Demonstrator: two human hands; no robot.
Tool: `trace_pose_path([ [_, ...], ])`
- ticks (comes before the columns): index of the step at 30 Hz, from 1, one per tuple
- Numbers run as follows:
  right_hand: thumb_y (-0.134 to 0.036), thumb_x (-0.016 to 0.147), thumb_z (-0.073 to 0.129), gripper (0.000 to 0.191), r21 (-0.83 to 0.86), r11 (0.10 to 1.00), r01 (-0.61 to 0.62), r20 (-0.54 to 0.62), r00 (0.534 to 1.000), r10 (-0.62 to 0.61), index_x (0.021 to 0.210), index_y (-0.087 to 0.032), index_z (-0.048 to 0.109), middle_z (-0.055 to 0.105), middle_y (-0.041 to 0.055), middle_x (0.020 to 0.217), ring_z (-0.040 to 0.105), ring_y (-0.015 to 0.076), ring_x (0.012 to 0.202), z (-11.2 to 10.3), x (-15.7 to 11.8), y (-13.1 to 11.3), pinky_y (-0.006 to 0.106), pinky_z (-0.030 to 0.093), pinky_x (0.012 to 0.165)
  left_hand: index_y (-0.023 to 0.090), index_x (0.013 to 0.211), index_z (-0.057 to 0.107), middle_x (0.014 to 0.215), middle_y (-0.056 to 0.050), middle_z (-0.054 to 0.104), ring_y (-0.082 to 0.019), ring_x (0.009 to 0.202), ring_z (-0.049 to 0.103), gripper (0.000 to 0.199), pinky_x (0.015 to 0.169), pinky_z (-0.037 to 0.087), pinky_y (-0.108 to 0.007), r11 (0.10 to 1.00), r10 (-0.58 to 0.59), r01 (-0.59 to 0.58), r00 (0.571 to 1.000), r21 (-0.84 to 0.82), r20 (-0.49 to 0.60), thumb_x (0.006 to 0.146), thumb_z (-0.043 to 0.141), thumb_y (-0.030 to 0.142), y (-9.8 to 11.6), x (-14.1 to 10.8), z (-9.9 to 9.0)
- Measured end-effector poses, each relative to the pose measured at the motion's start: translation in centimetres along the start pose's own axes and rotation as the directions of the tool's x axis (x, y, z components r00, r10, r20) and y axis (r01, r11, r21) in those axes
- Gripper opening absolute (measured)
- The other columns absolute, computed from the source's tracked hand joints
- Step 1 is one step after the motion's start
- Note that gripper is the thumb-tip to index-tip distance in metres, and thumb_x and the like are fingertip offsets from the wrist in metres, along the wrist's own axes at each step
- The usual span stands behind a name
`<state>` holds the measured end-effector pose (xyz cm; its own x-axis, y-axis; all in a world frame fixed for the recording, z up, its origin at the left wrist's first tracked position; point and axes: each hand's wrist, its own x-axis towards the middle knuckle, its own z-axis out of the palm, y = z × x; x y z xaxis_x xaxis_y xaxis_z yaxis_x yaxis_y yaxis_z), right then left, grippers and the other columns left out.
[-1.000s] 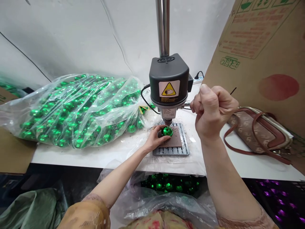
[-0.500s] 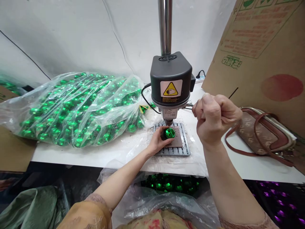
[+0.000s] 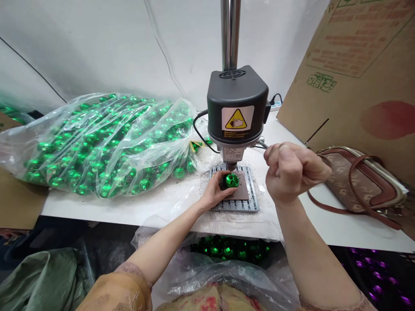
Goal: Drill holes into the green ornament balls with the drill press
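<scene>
Under the chuck of a small black drill press (image 3: 238, 101), my left hand (image 3: 216, 189) has its thumb and fingers curled around a shiny green faceted ball (image 3: 232, 180). The ball rests on a brown pad (image 3: 238, 193) lying on the slotted metal base (image 3: 253, 199). My right hand (image 3: 293, 170) is closed in a fist around the press's feed lever (image 3: 264, 144) on the right of the machine. Most of the lever is hidden by the fingers. The chuck sits just above the ball, and I cannot tell whether the bit touches it.
A large clear bag of green balls (image 3: 110, 147) lies on the left of the white table (image 3: 97, 207). A handbag (image 3: 363, 179) and a cardboard box (image 3: 353, 77) stand on the right. More green balls (image 3: 230, 249) sit in plastic below the table edge, and purple ones (image 3: 378, 274) lie lower right.
My right fist has come down a little with the lever. My left hand and the green ball keep their place on the pad. The camera view has shifted slightly.
</scene>
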<state>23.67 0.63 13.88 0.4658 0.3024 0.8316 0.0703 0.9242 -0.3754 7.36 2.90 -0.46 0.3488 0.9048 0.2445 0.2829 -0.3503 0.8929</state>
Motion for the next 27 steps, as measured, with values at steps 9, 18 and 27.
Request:
trace_pose_path([
  [9, -0.009, 0.080, 0.055, 0.046, 0.023, 0.992, 0.126, 0.021, 0.992, -0.127, 0.054, -0.016, 0.018, 0.026, -0.0060, 0.047, 0.026, 0.0018, 0.041, -0.3, -0.8, 0.7, 0.023, 0.024, 0.043, 0.022, 0.121, 0.054, 0.120, -0.009, 0.061, -0.027, 0.114, 0.058, 0.057, 0.101, 0.045, -0.043, 1.000, 0.011, -0.012, 1.000, -0.015, -0.005, 0.074, 0.080, 0.040, -0.7, 0.0, 0.1],
  [18, -0.007, 0.079, 0.053, 0.044, 0.025, 0.983, 0.183, 0.063, 0.981, -0.184, 0.055, -0.017, 0.018, 0.026, -0.0062, 0.049, 0.026, 0.0019, 0.043, -0.9, -1.7, 1.0, 0.023, 0.029, 0.044, 0.022, 0.121, 0.053, 0.117, -0.008, 0.061, -0.026, 0.113, 0.058, 0.057, 0.100, 0.046, -0.043, 1.000, 0.006, -0.006, 1.000, -0.015, -0.013, 0.074, 0.080, 0.040, -0.9, -0.1, 0.3],
  [27, -0.016, 0.086, 0.055, 0.045, -0.042, 0.996, -0.077, -0.029, 0.997, 0.076, 0.053, -0.019, 0.025, 0.026, -0.0073, 0.044, 0.029, 0.0034, 0.038, 1.2, 1.4, -0.9, 0.024, 0.026, 0.042, 0.019, 0.118, 0.052, 0.114, -0.009, 0.063, -0.024, 0.108, 0.062, 0.057, 0.095, 0.050, -0.040, 0.999, -0.030, 0.027, 0.997, -0.035, -0.077, 0.073, 0.081, 0.038, 0.6, -0.1, 0.6],
])
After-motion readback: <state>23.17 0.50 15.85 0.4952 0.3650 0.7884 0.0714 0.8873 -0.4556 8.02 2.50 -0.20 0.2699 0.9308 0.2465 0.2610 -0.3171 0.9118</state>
